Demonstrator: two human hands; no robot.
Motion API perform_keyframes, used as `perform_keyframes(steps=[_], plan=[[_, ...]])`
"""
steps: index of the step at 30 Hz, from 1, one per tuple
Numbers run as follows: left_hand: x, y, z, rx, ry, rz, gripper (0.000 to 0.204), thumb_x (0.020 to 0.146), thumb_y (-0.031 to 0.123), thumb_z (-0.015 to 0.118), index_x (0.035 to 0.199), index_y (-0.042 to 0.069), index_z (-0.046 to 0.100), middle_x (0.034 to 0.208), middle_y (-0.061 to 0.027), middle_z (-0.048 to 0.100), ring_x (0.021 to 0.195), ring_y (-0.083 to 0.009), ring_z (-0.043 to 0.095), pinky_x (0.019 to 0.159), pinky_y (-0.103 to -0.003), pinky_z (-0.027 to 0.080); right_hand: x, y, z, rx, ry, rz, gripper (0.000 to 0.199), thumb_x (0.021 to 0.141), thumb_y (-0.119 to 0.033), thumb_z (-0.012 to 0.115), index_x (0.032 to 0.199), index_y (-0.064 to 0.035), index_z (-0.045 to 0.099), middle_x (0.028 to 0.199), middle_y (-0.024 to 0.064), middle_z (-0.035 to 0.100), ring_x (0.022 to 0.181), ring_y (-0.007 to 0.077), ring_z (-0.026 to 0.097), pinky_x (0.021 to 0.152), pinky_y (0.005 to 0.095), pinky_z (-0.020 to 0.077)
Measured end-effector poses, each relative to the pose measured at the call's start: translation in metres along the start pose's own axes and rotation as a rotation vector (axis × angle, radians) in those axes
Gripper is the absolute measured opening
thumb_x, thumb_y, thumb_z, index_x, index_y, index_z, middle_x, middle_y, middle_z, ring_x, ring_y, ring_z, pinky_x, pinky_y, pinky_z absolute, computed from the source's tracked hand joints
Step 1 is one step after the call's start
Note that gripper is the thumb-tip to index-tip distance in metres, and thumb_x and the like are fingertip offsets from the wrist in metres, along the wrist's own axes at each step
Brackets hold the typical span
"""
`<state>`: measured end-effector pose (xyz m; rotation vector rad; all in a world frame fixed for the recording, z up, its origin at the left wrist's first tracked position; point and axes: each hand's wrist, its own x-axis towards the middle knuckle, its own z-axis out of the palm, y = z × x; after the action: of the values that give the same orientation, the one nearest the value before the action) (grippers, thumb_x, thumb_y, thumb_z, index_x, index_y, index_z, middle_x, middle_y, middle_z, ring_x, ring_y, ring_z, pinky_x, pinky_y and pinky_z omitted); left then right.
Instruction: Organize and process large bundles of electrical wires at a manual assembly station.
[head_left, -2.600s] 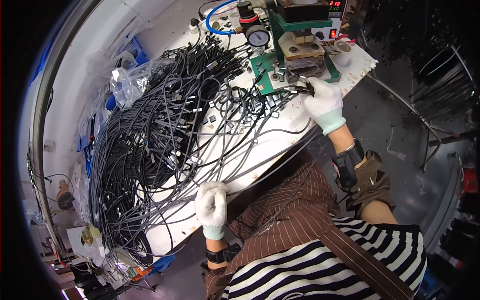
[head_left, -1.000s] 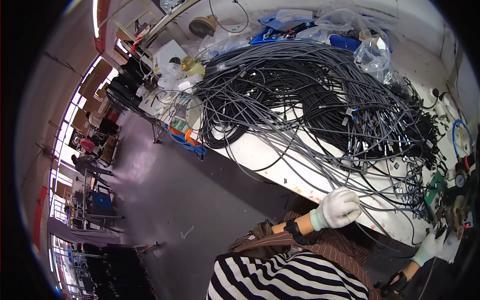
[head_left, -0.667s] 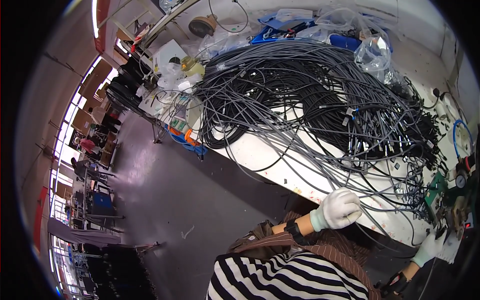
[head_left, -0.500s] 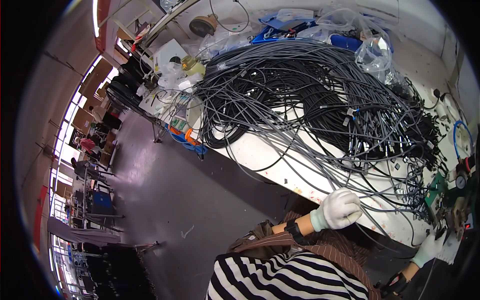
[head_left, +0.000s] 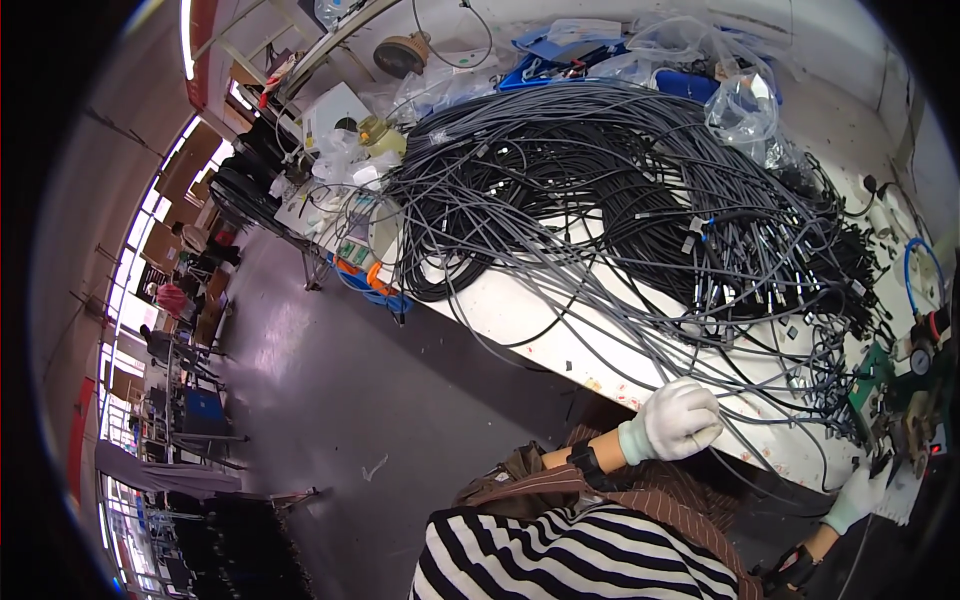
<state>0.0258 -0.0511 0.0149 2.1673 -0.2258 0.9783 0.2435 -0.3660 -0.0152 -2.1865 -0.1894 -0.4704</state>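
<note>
My left hand [head_left: 682, 420], in a white glove, is closed into a fist at the table's front edge. Grey cables [head_left: 640, 345] run up to it from the table and pass behind it. Whatever lies inside its curled fingers is hidden. At the far right my right hand [head_left: 858, 497], also gloved, reaches up to a small bench machine [head_left: 912, 440]. A dark piece [head_left: 880, 466] shows by its fingertips, but the fingers are too small and partly covered to read. A thin cable [head_left: 857, 562] hangs below this hand.
A large heap of black and grey cables [head_left: 560, 170] covers much of the white table [head_left: 500, 322]. Clear plastic bags [head_left: 745, 110] and blue bins [head_left: 560, 55] stand behind it. A pressure gauge [head_left: 920, 362] is on the machine. People [head_left: 172, 300] work across the grey floor [head_left: 350, 420].
Both my hands keep their place and shape. The view has shifted very slightly, and a person in the far left background has moved a little.
</note>
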Motion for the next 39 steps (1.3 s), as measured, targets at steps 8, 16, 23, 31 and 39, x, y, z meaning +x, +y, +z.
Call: perform_keyframes(steps=[8,16,23,31,39], plan=[[0.0,0.001,-0.001,0.003,-0.002,0.001,0.007,0.071,0.008,0.063,0.068,0.006,0.057,0.074,-0.0054,0.056,0.066,-0.0224,0.055,0.061,-0.032,0.043,-0.001,0.001,0.0,-0.035,0.011,-0.034,0.038,0.082,0.001,0.05,0.119,0.0061,0.05,0.116,0.0145,0.059,0.102,0.0208,0.056,0.091,0.0291,0.0391],[0.001,-0.002,0.003,0.0,-0.003,-0.003,0.008,0.071,0.008,0.063,0.067,0.006,0.056,0.074,-0.0052,0.055,0.066,-0.0227,0.054,0.061,-0.033,0.043,0.004,0.007,-0.001,-0.045,-0.007,-0.035,0.041,0.083,-0.005,0.053,0.122,0.0055,0.048,0.118,0.0158,0.058,0.106,0.0223,0.055,0.091,0.0291,0.0388],[-0.004,-0.008,0.006,0.034,0.091,0.044,0.011,0.074,0.01,0.061,0.066,0.007,0.055,0.073,-0.0058,0.056,0.065,-0.0233,0.054,0.061,-0.035,0.043,0.004,-0.029,-0.01,-0.315,0.053,0.052,0.044,0.085,-0.017,0.06,0.12,0.0071,0.049,0.115,0.0161,0.059,0.1,0.0207,0.058,0.089,0.0289,0.0436],[-0.02,0.0,0.002,0.067,0.042,0.037,0.016,0.075,0.01,0.061,0.062,0.007,0.051,0.073,-0.006,0.054,0.065,-0.0245,0.053,0.061,-0.036,0.043,-0.019,-0.09,0.001,-0.113,0.184,-0.31,0.023,0.085,-0.022,0.063,0.086,0.0005,0.062,0.077,0.0136,0.065,0.067,0.0227,0.061,0.063,0.0313,0.0484],[-0.012,-0.011,0.011,0.053,-0.05,0.044,0.009,0.071,0.013,0.065,0.077,0.007,0.061,0.082,-0.0094,0.059,0.072,-0.0262,0.056,0.062,-0.036,0.044,-0.01,-0.038,-0.004,-0.051,-0.031,-0.108,0.037,0.081,-0.002,0.057,0.118,0.0017,0.054,0.112,0.0137,0.061,0.095,0.0196,0.059,0.085,0.0302,0.0462]])
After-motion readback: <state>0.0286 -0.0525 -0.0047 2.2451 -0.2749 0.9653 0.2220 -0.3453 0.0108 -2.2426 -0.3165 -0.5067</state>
